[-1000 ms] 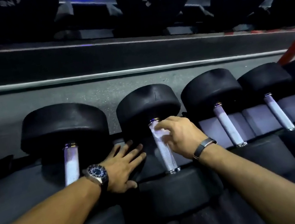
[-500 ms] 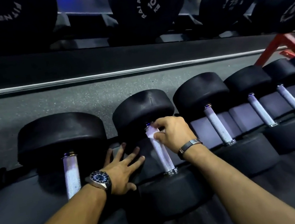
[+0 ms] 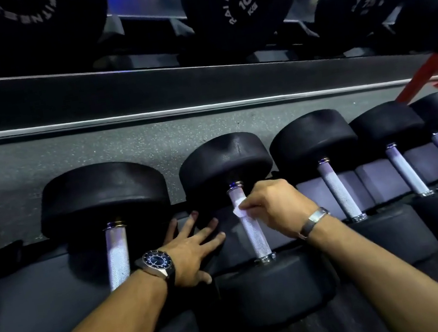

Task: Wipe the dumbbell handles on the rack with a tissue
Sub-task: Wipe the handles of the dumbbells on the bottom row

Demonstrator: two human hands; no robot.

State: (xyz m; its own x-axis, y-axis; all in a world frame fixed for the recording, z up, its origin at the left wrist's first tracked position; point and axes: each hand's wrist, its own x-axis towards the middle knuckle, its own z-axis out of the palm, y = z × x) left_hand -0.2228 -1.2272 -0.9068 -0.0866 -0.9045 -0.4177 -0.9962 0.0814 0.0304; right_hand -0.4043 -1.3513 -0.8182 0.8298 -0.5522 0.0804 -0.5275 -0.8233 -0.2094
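Note:
Black dumbbells lie in a row on the lower rack (image 3: 382, 182). My right hand (image 3: 274, 208) pinches a small white tissue (image 3: 237, 206) against the upper part of the knurled metal handle (image 3: 253, 232) of the middle dumbbell (image 3: 224, 162). My left hand (image 3: 193, 245), with a wristwatch, lies flat with fingers spread on the black cradle just left of that handle. The dumbbell handle to the left (image 3: 117, 258) stands bare, as do the handles to the right (image 3: 339, 192).
An upper shelf (image 3: 170, 87) carries larger dumbbells, one marked 10 KG (image 3: 239, 3). Speckled grey floor (image 3: 94, 154) shows behind the lower row. A red frame leg (image 3: 434, 74) stands at the right.
My right hand has slid a little down the middle handle with the tissue. The view has shifted, showing more of the upper shelf. My left hand has stayed in place.

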